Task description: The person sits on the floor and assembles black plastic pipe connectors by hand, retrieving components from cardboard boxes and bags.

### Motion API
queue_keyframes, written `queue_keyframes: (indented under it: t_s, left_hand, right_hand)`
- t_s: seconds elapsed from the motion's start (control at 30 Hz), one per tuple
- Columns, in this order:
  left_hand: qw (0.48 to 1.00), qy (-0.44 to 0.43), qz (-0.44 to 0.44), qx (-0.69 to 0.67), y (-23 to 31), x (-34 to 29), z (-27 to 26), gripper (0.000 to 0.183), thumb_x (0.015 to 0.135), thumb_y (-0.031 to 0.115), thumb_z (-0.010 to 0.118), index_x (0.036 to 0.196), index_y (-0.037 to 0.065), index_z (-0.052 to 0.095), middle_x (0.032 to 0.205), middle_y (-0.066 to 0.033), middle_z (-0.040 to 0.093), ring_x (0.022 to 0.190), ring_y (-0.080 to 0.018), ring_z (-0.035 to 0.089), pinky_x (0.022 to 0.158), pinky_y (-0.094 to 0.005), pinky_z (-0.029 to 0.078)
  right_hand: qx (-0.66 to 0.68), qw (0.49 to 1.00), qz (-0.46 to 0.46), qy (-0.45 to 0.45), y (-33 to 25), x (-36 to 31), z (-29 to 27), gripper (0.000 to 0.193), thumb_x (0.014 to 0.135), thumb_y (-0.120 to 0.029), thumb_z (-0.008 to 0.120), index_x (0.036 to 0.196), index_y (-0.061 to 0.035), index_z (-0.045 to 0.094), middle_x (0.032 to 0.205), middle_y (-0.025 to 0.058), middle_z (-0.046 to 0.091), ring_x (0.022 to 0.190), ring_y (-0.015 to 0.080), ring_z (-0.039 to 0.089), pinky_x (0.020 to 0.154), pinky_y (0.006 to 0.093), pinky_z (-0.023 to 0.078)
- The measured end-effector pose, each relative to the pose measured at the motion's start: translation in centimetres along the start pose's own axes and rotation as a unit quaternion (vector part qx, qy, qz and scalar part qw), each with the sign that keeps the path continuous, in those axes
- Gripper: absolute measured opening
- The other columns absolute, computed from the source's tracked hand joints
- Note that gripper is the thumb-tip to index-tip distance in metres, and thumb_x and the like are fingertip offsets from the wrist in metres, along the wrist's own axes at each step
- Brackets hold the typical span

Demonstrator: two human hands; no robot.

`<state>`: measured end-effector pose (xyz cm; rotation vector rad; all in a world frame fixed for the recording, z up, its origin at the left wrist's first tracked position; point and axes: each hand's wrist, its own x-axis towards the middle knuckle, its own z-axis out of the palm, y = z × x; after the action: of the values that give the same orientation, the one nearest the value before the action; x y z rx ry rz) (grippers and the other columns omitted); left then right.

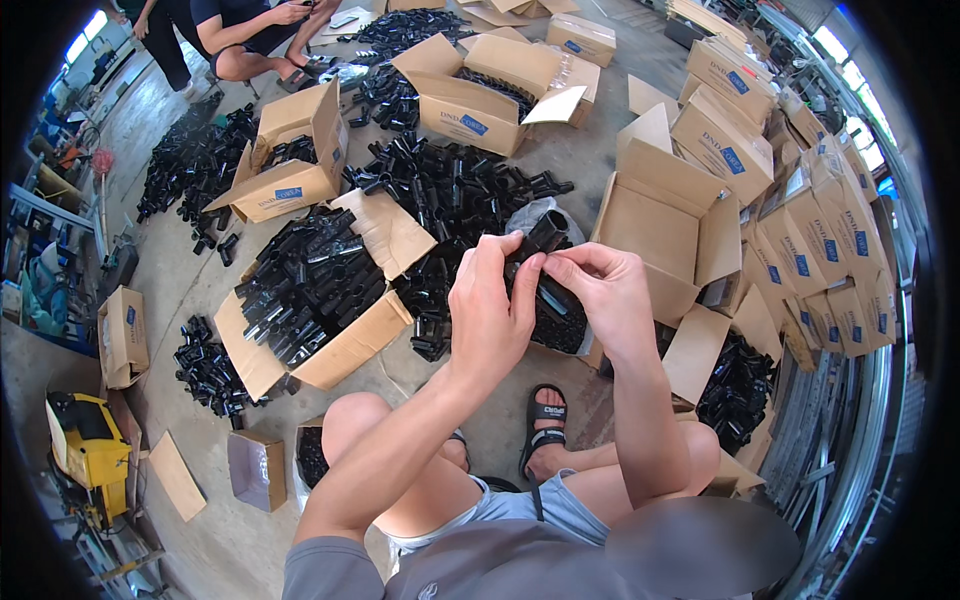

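Observation:
In front of me my left hand (492, 305) is closed around a black tubular plastic pipe fitting (546, 232), its round end tipped up and away. My right hand (607, 290) is closed in a pinch right beside the fitting, thumb and forefinger close to my left thumb. Whatever lies between those right fingertips is too small or hidden to make out. Below both hands stands a lined carton holding many small black pieces (560, 328), partly covered by my hands. To the left, a carton is heaped with black tubes (310, 290).
Piles of black fittings (440, 190) cover the floor ahead. A carton with spread flaps (665, 225) stands at right, before stacked cartons (825, 235). A small box (257, 470) and a yellow machine (90, 450) are at left. Another person (245, 40) squats at far left.

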<state>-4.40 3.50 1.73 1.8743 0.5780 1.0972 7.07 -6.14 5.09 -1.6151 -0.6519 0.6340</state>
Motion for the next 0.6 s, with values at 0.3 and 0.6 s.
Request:
queue_keyframes:
  t_s: [0.3, 0.6]
  left_hand:
    - [1.000, -0.010, -0.003, -0.010, -0.3, -0.2, 0.3, 0.025, 0.097, 0.012, 0.068, 0.114, -0.004, 0.057, 0.092, -0.0157, 0.069, 0.075, -0.0169, 0.067, 0.062, -0.0298, 0.052]
    - [0.996, 0.030, -0.016, -0.082, -0.4, -0.8, 1.0, 0.024, 0.095, 0.012, 0.070, 0.108, -0.003, 0.058, 0.092, -0.0185, 0.064, 0.078, -0.0283, 0.064, 0.065, -0.0364, 0.051]
  right_hand:
    - [-0.054, 0.995, -0.057, 0.067, 0.7, -1.5, 0.7, 0.021, 0.089, -0.016, 0.077, 0.105, -0.0019, 0.078, 0.095, 0.0073, 0.073, 0.082, 0.0112, 0.063, 0.073, 0.0262, 0.046]
    - [0.040, 0.995, -0.026, 0.082, 0.1, -1.8, 1.2, 0.019, 0.087, -0.013, 0.078, 0.103, -0.0035, 0.078, 0.099, 0.0068, 0.072, 0.090, 0.0113, 0.064, 0.078, 0.0261, 0.046]
